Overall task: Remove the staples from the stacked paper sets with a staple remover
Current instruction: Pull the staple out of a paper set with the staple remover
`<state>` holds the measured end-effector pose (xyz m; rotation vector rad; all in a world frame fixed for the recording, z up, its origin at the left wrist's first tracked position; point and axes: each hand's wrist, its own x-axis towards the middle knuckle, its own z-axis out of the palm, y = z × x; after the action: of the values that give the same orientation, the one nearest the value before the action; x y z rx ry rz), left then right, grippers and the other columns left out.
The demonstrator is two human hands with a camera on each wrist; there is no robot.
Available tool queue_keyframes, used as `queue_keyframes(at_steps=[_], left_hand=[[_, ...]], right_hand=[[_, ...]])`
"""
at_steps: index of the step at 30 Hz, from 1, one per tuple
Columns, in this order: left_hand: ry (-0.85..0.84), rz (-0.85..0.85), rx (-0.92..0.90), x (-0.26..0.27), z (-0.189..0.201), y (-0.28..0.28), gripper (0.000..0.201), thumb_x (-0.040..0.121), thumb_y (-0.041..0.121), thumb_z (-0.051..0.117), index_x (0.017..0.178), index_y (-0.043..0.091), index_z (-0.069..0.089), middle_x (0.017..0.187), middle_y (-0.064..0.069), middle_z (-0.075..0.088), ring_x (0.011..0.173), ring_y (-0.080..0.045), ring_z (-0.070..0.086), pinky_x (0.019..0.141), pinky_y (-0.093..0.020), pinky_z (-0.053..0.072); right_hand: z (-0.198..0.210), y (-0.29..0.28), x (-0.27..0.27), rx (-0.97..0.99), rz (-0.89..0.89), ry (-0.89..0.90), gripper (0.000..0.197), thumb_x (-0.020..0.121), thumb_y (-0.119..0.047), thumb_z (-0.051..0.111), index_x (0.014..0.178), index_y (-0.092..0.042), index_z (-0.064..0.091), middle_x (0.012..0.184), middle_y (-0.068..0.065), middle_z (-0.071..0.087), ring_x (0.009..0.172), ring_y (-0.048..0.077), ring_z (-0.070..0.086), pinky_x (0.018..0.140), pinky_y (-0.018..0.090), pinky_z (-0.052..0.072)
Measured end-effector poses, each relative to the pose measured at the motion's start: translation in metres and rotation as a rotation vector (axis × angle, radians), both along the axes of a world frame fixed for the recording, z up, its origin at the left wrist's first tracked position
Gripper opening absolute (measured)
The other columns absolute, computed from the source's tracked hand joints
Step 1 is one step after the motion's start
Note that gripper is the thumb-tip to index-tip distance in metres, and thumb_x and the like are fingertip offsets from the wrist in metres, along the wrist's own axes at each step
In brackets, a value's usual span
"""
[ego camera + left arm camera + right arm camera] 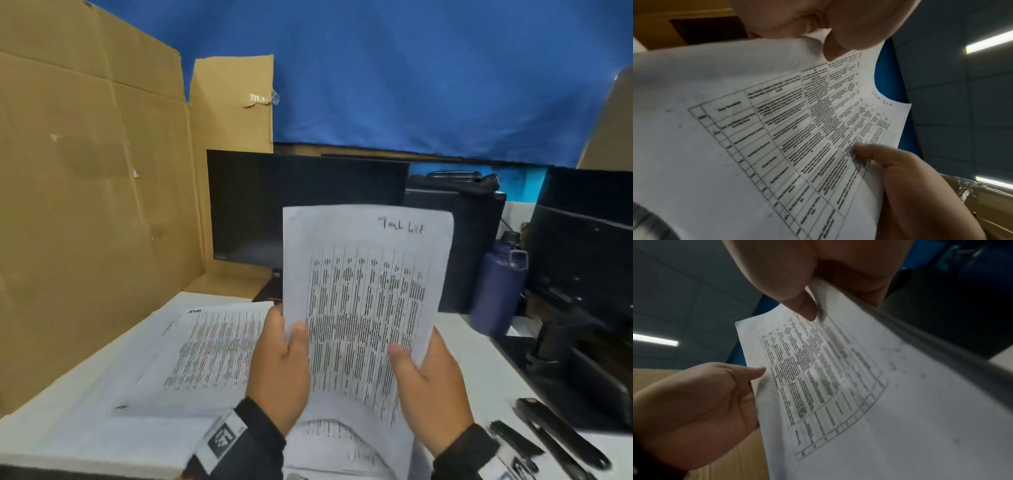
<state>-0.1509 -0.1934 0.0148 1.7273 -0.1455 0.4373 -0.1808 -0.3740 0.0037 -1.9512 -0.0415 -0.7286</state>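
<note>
I hold a stapled paper set [366, 291] upright over the table, its printed table facing me and handwriting at its top right. My left hand [286, 342] pinches its left edge, thumb on the front and fingers behind. My right hand [419, 371] pinches its right edge the same way. The left wrist view shows the sheet [756, 129] under my left thumb, with the right hand [910, 186] at its far edge. In the right wrist view the paper [859, 386] runs between my right thumb and the left hand [705, 402]. No staple shows. Two long black tools [561, 435] lie at the lower right.
More printed paper sets [205, 349] lie on the white table [479, 359] to the left. A dark monitor [301, 205] stands behind, a blue bottle [496, 284] and black equipment [582, 274] to the right. Cardboard [85, 205] walls off the left side.
</note>
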Motion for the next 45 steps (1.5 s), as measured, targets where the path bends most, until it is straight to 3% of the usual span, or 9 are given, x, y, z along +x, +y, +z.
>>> queue_keyframes(at_steps=[5,8,13,19,21,29,35,40,45], left_hand=[[0.187,-0.089,-0.114,-0.002,-0.032,-0.006,0.026,0.104,0.014,0.052,0.115,0.036,0.061,0.104,0.014,0.074,0.086,0.009,0.067,0.076,-0.021,0.050],[0.190,-0.074,-0.116,0.002,-0.037,-0.006,0.025,0.105,0.014,0.048,0.114,0.033,0.063,0.103,0.013,0.074,0.084,0.007,0.067,0.073,-0.020,0.047],[0.302,-0.061,-0.179,0.010,-0.046,-0.002,0.022,0.101,0.014,0.056,0.114,0.030,0.065,0.102,0.005,0.076,0.098,-0.016,0.070,0.092,-0.041,0.056],[0.269,-0.095,-0.137,0.018,-0.058,0.002,0.011,0.102,0.023,0.061,0.102,0.023,0.072,0.084,0.011,0.075,0.091,-0.019,0.071,0.083,-0.036,0.055],[0.267,-0.078,-0.146,0.019,-0.059,0.003,0.013,0.102,0.024,0.061,0.108,0.024,0.073,0.092,0.011,0.078,0.097,-0.017,0.071,0.090,-0.038,0.056],[0.294,-0.092,-0.111,0.017,-0.053,0.001,0.011,0.097,0.030,0.069,0.099,0.021,0.076,0.086,0.011,0.080,0.092,-0.017,0.075,0.093,-0.046,0.060],[0.271,-0.068,-0.162,0.012,-0.044,0.002,0.011,0.096,0.028,0.070,0.094,0.018,0.075,0.073,0.015,0.076,0.085,-0.014,0.070,0.088,-0.036,0.055],[0.300,-0.098,-0.233,0.014,-0.031,0.003,0.017,0.093,0.029,0.075,0.079,0.021,0.077,0.078,-0.001,0.078,0.086,-0.032,0.073,0.093,-0.056,0.059],[0.411,-0.261,-0.198,0.013,-0.023,0.015,0.015,0.097,0.023,0.070,0.090,0.016,0.081,0.096,-0.011,0.082,0.096,-0.035,0.077,0.097,-0.058,0.057]], right_hand=[[-0.026,0.000,-0.002,0.174,-0.008,0.057,0.033,0.097,-0.021,0.061,0.110,-0.051,0.057,0.104,-0.044,0.063,0.097,-0.022,0.057,0.082,0.018,0.045],[-0.026,-0.002,0.001,0.261,-0.025,0.003,0.033,0.097,-0.017,0.061,0.109,-0.048,0.059,0.102,-0.044,0.064,0.096,-0.022,0.058,0.081,0.018,0.043],[-0.029,-0.004,0.010,0.296,-0.032,0.064,0.029,0.095,-0.011,0.063,0.101,-0.039,0.063,0.102,-0.022,0.071,0.101,0.000,0.064,0.088,0.027,0.047],[-0.029,-0.007,0.012,0.293,-0.039,0.082,0.019,0.089,-0.014,0.070,0.096,-0.031,0.068,0.098,-0.016,0.074,0.098,0.006,0.067,0.090,0.033,0.051],[-0.029,-0.008,0.013,0.290,-0.037,0.094,0.016,0.087,-0.016,0.073,0.097,-0.029,0.070,0.092,-0.017,0.076,0.094,0.006,0.069,0.087,0.034,0.054],[-0.031,-0.009,0.017,0.215,-0.023,0.144,0.009,0.086,-0.023,0.076,0.094,-0.025,0.073,0.088,-0.015,0.077,0.084,0.003,0.072,0.078,0.032,0.061],[-0.015,-0.012,0.011,0.180,0.018,0.130,0.011,0.087,-0.021,0.077,0.088,-0.029,0.069,0.082,-0.019,0.075,0.079,-0.002,0.070,0.056,0.008,0.050],[0.008,-0.015,0.003,0.117,0.092,0.088,0.020,0.087,-0.021,0.075,0.087,-0.038,0.066,0.084,-0.040,0.068,0.082,-0.013,0.066,0.060,0.007,0.048],[0.024,-0.029,-0.004,0.192,0.192,0.188,0.020,0.088,-0.021,0.075,0.105,-0.031,0.072,0.098,-0.017,0.078,0.088,0.008,0.075,0.080,0.032,0.059]])
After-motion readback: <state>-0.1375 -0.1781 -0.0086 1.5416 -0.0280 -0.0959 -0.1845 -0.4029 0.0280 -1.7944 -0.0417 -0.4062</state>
